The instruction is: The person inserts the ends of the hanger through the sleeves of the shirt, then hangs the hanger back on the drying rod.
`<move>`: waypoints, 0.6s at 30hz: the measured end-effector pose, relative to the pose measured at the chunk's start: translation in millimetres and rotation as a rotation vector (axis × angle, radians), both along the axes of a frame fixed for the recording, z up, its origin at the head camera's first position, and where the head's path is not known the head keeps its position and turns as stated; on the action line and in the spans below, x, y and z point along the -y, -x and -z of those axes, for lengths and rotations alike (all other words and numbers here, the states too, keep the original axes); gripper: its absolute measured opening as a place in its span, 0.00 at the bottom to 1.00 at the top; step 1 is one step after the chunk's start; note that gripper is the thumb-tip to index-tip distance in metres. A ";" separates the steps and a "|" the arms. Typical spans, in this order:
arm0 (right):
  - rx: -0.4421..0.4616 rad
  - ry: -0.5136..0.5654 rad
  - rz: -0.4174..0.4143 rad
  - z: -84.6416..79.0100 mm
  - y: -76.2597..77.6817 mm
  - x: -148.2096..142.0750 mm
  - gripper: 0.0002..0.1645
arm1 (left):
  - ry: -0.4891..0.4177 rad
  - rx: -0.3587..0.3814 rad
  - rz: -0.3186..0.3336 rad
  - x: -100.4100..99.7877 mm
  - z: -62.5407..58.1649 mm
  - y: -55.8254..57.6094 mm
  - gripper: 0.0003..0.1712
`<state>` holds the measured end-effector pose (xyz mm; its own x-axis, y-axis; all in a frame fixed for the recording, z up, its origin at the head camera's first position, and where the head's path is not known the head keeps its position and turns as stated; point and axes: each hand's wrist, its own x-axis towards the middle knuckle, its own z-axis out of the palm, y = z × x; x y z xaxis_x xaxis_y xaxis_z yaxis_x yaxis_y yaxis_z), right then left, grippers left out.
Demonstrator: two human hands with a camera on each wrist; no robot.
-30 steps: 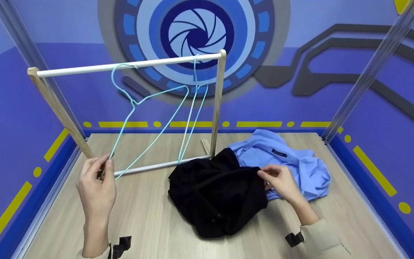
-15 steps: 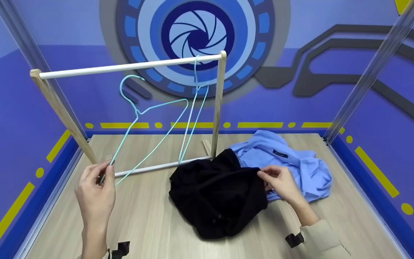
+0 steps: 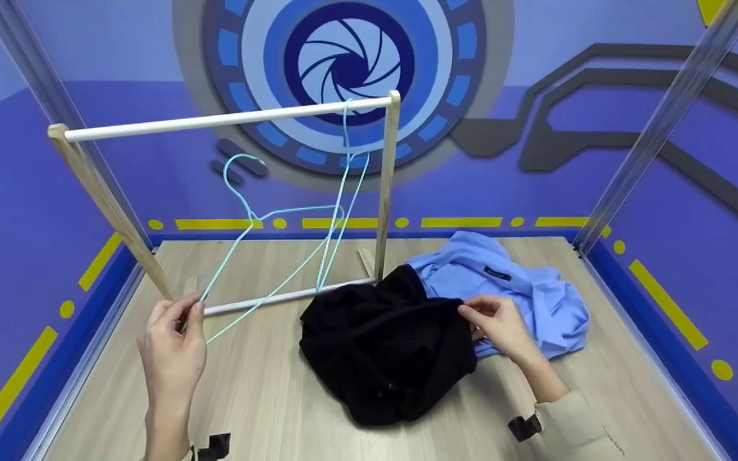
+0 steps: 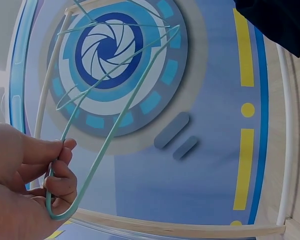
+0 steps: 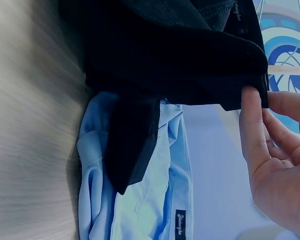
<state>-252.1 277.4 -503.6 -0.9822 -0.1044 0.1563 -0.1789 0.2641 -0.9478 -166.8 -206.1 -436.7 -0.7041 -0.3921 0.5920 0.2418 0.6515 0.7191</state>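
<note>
My left hand [image 3: 173, 342] pinches one end of a mint-green clothes hanger [image 4: 102, 150], its hook pointing up and off the rack's top bar. In the left wrist view the fingers curl round the hanger's bent corner. My right hand [image 3: 500, 326] pinches the edge of a crumpled black garment [image 3: 388, 352] between thumb and fingers and lifts that edge. A small label shows inside the garment in the right wrist view. Behind it lies a rumpled light-blue shirt [image 3: 535, 294] with a dark neck label, partly covered by the black cloth.
A small clothes rack with a white top bar [image 3: 228, 120] and wooden posts stands at the back left. Another mint-green hanger [image 3: 346, 186] hangs near its right post. Blue printed walls [image 3: 574, 186] enclose the wood-grain table [image 3: 260, 397].
The left hand's hanger has come off the top bar and moved lower, its hook now well below the bar. The right hand keeps hold of the black garment in the same place.
</note>
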 end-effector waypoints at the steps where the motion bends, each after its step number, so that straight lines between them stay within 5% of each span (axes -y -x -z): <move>1: 0.000 0.001 -0.001 0.0 0.1 0.1 0.12 | 0.010 0.000 0.001 0.3 0.5 0.1 0.09; 18: 0.016 -0.001 0.000 -1.0 0.6 1.6 0.13 | 0.037 0.153 0.097 7.7 10.5 0.2 0.08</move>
<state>-252.7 275.8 -502.6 -0.9846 -0.1043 0.1405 -0.1637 0.2655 -0.9501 -167.0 -213.7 -447.2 -0.8204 -0.2980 0.4880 0.1943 0.6573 0.7281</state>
